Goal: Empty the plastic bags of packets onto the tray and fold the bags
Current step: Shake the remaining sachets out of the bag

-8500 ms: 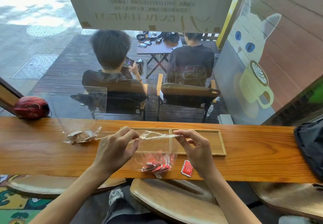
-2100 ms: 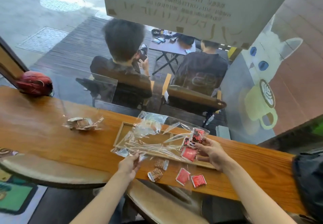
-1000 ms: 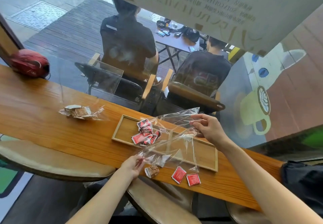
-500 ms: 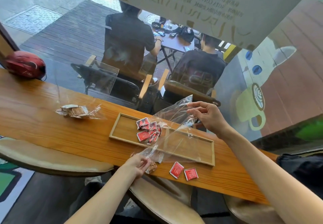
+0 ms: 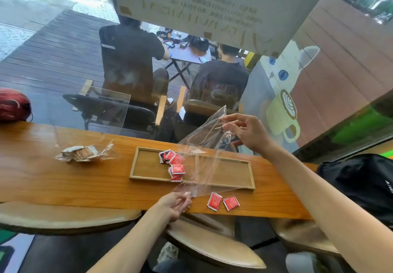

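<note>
An empty clear plastic bag [image 5: 207, 155] is held stretched diagonally over the wooden tray [image 5: 146, 167], pinched by the raised right hand [image 5: 247, 132] and the low left hand [image 5: 173, 205].

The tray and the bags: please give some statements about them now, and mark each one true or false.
1. Red packets lie in the left half of the tray. True.
2. All red packets are in the tray. False: two packets lie on the counter, in front of the tray.
3. Both hands hold the clear bag: left hand at the near end, right hand at the far end. True.
4. The held bag is full of packets. False: it looks empty.
5. The brown-packet bag lies in the tray. False: it lies on the counter, left of the tray.
</note>
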